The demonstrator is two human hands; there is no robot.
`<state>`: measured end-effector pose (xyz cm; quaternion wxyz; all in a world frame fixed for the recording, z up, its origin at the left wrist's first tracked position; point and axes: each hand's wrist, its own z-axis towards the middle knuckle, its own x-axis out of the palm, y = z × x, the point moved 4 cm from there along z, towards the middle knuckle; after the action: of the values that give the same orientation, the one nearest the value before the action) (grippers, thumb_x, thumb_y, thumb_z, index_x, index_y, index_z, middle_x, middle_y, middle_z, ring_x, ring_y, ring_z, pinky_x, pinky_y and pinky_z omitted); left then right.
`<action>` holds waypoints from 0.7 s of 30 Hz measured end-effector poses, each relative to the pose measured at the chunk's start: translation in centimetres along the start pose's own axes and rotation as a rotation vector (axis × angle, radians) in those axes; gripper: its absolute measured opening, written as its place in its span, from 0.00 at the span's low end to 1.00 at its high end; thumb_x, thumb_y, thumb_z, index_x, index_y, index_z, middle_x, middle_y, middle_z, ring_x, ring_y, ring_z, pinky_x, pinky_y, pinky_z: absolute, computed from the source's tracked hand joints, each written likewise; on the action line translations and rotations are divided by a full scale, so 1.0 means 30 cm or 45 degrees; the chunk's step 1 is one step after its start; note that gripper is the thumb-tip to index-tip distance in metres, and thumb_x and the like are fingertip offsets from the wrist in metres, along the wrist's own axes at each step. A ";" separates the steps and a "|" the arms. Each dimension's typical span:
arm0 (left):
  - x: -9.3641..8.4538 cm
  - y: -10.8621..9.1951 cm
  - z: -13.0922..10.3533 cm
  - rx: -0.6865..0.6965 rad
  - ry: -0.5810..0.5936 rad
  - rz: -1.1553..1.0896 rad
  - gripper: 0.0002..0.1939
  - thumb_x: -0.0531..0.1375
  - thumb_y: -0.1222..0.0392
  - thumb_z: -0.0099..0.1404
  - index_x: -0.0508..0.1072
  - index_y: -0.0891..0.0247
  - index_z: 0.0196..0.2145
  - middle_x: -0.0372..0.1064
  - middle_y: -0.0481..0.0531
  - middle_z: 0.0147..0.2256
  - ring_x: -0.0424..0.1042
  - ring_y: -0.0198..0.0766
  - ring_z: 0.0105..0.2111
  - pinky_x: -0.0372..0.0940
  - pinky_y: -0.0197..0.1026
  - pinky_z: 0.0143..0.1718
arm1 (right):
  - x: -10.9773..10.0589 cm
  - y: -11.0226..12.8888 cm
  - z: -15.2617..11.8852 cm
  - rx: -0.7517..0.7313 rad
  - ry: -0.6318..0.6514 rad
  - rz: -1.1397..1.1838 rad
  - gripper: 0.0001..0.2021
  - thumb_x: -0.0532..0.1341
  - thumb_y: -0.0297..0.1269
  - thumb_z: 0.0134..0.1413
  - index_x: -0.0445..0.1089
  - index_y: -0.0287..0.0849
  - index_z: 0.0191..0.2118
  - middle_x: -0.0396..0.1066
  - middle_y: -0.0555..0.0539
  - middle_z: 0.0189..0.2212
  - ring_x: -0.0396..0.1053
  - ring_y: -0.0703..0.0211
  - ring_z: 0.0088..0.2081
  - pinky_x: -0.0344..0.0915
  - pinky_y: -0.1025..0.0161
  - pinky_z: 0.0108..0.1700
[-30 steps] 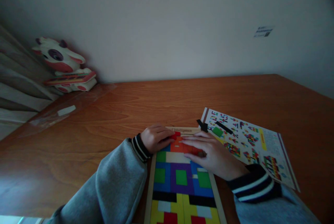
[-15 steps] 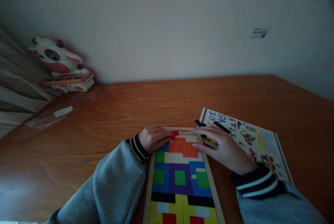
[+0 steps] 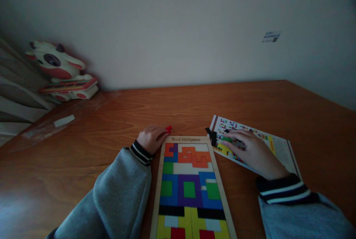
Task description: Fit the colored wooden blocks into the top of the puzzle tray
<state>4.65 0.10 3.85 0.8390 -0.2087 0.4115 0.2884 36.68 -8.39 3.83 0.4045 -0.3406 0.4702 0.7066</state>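
A small red puzzle piece is pinched between the thumb and fingers of my left hand, just beyond the board's upper left corner. The wooden puzzle board, lettered "Wood Intelligence", holds coloured flat pieces. Near its top are orange pieces with pale bare gaps around them. Over the printed sheet, my right hand closes thumb and fingers round a green puzzle piece; its far fingers are partly hidden. Black pieces lie beside that hand at the sheet's left edge.
The printed sheet with coloured figures lies right of the board. At the back left a cow-shaped toy stands by a curtain. Clear plastic with a white label lies in front of it. A wall rises behind the table.
My left hand has moved left off the board's top with the red piece. My right hand has gone from the board's upper right to the sheet and closed round a green piece.
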 end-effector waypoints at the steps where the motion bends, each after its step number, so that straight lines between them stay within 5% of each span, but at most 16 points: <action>1: -0.003 -0.008 0.003 0.008 0.000 -0.019 0.10 0.58 0.56 0.66 0.77 0.63 0.35 0.77 0.54 0.34 0.76 0.38 0.32 0.71 0.40 0.35 | -0.001 0.014 0.001 -0.004 0.000 0.004 0.11 0.59 0.44 0.58 0.74 0.45 0.41 0.74 0.44 0.42 0.71 0.48 0.46 0.66 0.48 0.50; 8: 0.001 -0.148 -0.003 0.379 0.151 -0.472 0.15 0.62 0.55 0.62 0.75 0.63 0.46 0.75 0.57 0.44 0.72 0.42 0.45 0.68 0.48 0.49 | 0.036 0.187 0.001 -0.265 0.145 0.221 0.12 0.65 0.44 0.53 0.74 0.47 0.42 0.73 0.46 0.42 0.69 0.52 0.45 0.66 0.52 0.50; 21: 0.027 -0.179 -0.015 0.389 0.176 -0.619 0.13 0.64 0.54 0.61 0.78 0.63 0.41 0.78 0.55 0.38 0.73 0.41 0.40 0.70 0.46 0.44 | 0.083 0.242 -0.004 -0.286 0.267 0.246 0.17 0.67 0.47 0.49 0.74 0.46 0.43 0.72 0.46 0.40 0.68 0.52 0.43 0.66 0.52 0.47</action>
<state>8.32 -3.92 3.54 0.8751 -0.1916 0.4443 -0.0014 29.10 -9.54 4.46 0.2430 -0.4087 0.4582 0.7510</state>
